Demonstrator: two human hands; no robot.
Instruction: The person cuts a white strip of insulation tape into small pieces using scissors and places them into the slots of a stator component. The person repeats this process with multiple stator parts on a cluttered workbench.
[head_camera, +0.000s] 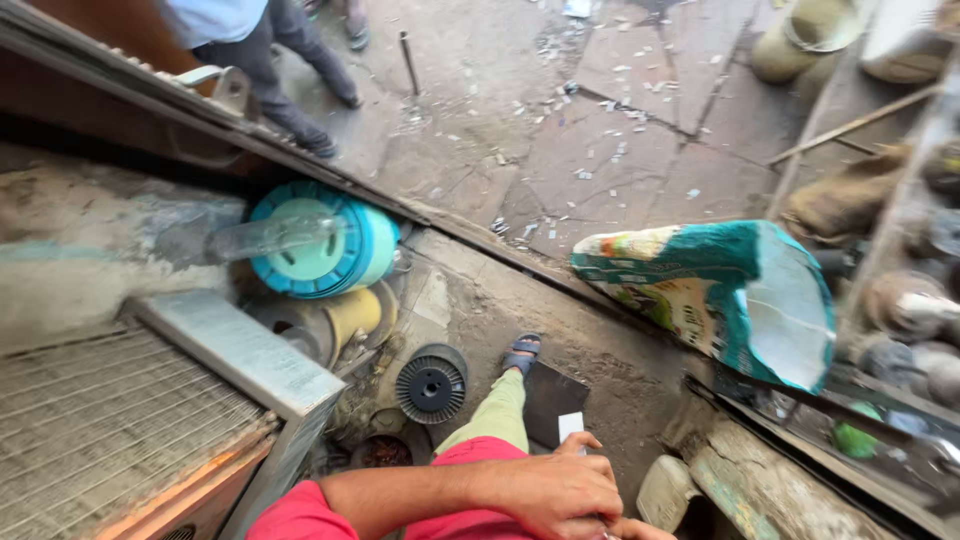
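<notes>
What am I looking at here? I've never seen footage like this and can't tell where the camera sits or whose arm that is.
The camera is worn on a person's head and looks down, so the arm in the red sleeve is their own. Their left hand crosses the bottom of the picture and seems to grip a small white card-like piece; what it is, I cannot tell. Only a sliver of the right hand shows at the edge. Below are their leg and sandalled foot on a dusty floor. Nearby lie a black wire spool, a larger teal spool and an open teal sack. The legs at the top belong to another person.
</notes>
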